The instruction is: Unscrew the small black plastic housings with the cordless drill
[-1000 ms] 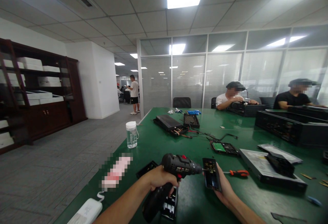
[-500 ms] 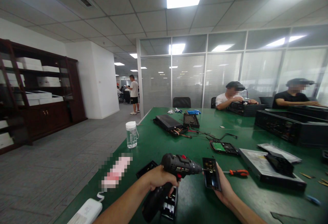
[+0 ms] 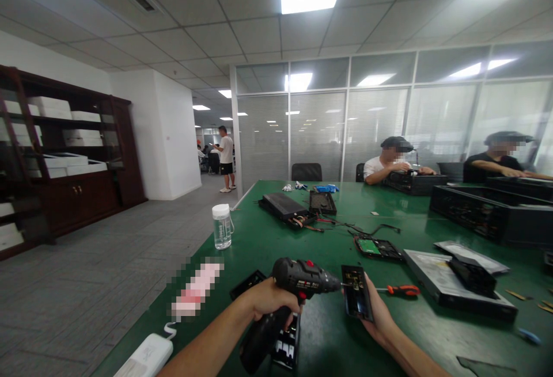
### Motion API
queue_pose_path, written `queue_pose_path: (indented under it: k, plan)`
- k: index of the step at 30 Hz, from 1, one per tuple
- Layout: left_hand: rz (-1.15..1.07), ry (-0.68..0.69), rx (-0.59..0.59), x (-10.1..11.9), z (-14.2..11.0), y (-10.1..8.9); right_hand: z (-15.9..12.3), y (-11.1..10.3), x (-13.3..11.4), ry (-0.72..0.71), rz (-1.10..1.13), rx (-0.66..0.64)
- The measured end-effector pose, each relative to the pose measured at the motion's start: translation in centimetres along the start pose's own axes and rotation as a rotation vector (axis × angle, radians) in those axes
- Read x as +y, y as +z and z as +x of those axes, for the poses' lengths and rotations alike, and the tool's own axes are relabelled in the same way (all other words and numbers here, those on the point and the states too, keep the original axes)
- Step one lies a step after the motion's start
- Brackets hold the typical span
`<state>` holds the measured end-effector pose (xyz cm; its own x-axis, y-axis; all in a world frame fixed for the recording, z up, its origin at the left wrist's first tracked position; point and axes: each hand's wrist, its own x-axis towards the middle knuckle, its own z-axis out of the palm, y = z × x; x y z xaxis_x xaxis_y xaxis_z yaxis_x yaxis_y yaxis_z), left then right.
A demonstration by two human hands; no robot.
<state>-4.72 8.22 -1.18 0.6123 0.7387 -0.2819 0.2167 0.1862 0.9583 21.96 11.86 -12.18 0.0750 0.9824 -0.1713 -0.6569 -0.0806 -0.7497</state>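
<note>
Keeping still, our left hand (image 3: 274,301) grips a drill (image 3: 302,277), our right hand (image 3: 378,308) a case (image 3: 356,303); green surface (image 3: 263,244), glass partition (image 3: 317,129) beyond.

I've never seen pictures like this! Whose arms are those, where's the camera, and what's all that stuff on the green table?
There's no robot here. Those are a person's own bare arms, seen by a camera worn on that person's head, so you see roughly what they see.

The left hand grips a black power drill. The right hand holds a small black part, and the drill's tip points at it.

On the green table there's a clear bottle with a white lid, a red-and-black screwdriver, a green circuit board in a dark frame, and a black box near some wires.

Farther back, someone in a white top sits with their hands at a black case.
</note>
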Motion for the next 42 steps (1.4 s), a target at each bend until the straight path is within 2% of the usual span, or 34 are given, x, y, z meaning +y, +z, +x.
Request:
queue_pose_path:
  k: [17,42]
  plan:
    - [0.016,0.03,-0.025,-0.23,0.23,-0.26,-0.27,0.23,-0.07,-0.024,-0.007,-0.002]
    - [0.068,0.025,0.004,0.03,-0.03,0.07,-0.04,0.13,-0.01,-0.022,-0.011,0.001]
